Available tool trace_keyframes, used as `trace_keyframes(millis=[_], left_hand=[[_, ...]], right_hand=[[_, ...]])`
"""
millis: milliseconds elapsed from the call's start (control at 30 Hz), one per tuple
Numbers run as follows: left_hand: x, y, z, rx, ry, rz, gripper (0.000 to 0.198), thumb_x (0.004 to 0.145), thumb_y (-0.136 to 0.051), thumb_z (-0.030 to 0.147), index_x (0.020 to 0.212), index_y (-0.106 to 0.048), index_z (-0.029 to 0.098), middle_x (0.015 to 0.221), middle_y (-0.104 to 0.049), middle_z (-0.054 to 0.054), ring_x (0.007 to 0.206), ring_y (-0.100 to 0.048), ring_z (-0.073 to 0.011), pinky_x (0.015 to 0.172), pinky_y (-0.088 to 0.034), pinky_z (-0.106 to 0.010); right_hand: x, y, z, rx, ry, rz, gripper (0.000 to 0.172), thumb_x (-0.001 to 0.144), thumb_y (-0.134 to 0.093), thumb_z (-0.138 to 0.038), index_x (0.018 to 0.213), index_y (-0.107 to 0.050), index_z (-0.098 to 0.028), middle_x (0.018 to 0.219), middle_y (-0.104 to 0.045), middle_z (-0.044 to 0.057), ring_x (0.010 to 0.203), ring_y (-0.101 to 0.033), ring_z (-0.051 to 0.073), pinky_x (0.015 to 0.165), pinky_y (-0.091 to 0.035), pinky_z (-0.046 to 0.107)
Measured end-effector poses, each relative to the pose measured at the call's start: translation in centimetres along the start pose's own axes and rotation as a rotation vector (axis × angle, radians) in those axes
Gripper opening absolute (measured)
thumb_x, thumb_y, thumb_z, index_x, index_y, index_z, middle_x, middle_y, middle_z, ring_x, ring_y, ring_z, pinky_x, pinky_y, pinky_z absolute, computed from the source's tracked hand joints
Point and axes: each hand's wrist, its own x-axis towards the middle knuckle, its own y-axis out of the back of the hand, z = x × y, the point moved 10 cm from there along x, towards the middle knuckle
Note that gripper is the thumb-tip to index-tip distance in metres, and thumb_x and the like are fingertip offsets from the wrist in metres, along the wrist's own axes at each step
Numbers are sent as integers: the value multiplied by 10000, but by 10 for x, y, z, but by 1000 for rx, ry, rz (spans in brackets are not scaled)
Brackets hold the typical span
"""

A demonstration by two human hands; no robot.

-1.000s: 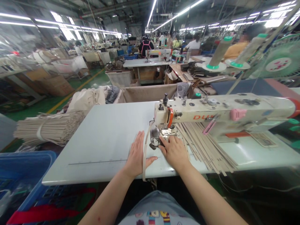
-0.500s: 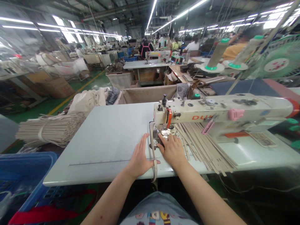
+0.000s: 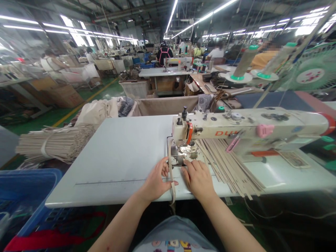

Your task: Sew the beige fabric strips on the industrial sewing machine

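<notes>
Beige strap point(image 3: 172, 192), a narrow flat band, runs from under the sewing machine point(image 3: 236, 127) head across the white table point(image 3: 118, 150) and droops over its near edge. The left hand point(image 3: 157, 180) pinches it between curled fingers and thumb. The right hand point(image 3: 198, 176) lies flat and spread just beside it, fingertips at the presser foot, near a fan of loose strips point(image 3: 231, 164).

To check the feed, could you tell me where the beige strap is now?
Head view: the beige strap runs from the sewing machine over the table edge, between left hand and right hand.
</notes>
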Motion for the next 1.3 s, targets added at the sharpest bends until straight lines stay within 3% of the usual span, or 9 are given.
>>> trace_keyframes(millis=[200, 300, 500, 633, 700, 767, 900, 1133, 1300], left_hand=[[-3, 2, 9, 146, 7, -35, 628, 797, -897, 172, 1360, -630, 248, 961, -623, 16, 865, -633, -213, 828, -590, -368], [-5, 3, 17, 206, -22, -76, 574, 802, -853, 135, 1323, -635, 234, 992, -632, -4, 915, -639, -238, 865, -583, -391], [-11, 2, 28, 249, -101, -159, 493, 850, -580, 29, 1305, -625, 211, 1148, -661, -79, 1066, -655, -264, 998, -563, -425], [-12, 5, 27, 221, -77, -155, 276, 954, -553, 105, 1190, -653, 209, 1062, -647, -64, 966, -655, -242, 928, -540, -395], [-12, 5, 26, 194, -66, -156, 154, 1052, -525, 201, 1122, -662, 210, 1065, -655, -69, 966, -660, -238, 918, -528, -386], [-12, 4, 23, 181, -55, -151, 210, 1116, -474, 280, 1057, -664, 212, 1051, -659, -72, 977, -664, -239, 917, -520, -380], [-12, 3, 18, 199, -23, -145, 294, 1140, -418, 301, 992, -658, 216, 1011, -654, -68, 967, -663, -243, 906, -504, -380], [-17, 11, 16, 114, 30, -111, 246, 1108, -468, 298, 939, -627, 218, 975, -665, -54, 932, -646, -226, 873, -486, -358], [-25, 13, 14, 20, 97, -140, 229, 1069, -511, 321, 912, -642, 216, 951, -682, -49, 916, -643, -216, 867, -493, -333]], right_hand=[[-12, 24, 23, 54, -56, 109, 377, 1169, -462, -324, 1165, -791, -141, 970, -765, 143, 925, -638, 333, 883, -478, 468], [-16, 33, 38, 113, -103, 167, 351, 1163, -475, -325, 1130, -790, -173, 966, -772, 139, 929, -655, 325, 907, -497, 458], [-24, 50, 88, 302, -315, 309, 294, 1118, -524, -410, 1012, -733, -233, 913, -739, 94, 878, -674, 300, 836, -528, 441], [-35, 65, 136, 411, -557, 467, 232, 1037, -611, -441, 1044, -664, -216, 911, -681, 64, 831, -644, 275, 806, -521, 441], [-41, 71, 154, 463, -661, 547, 284, 989, -658, -471, 1090, -638, -207, 956, -661, 69, 864, -640, 280, 827, -519, 460], [-41, 73, 166, 544, -721, 597, 367, 956, -689, -521, 1133, -624, -207, 1022, -676, 87, 937, -663, 292, 884, -528, 486], [-26, 68, 173, 779, -757, 599, 474, 909, -737, -639, 1127, -649, -227, 1034, -759, 80, 1002, -735, 295, 981, -556, 521], [-1, 67, 175, 1043, -783, 605, 568, 800, -830, -777, 927, -719, -235, 766, -709, -23, 750, -687, 195, 843, -578, 409], [-12, 55, 173, 1121, -820, 628, 580, 702, -900, -767, 856, -689, -250, 712, -647, -59, 687, -651, 170, 773, -580, 376]])
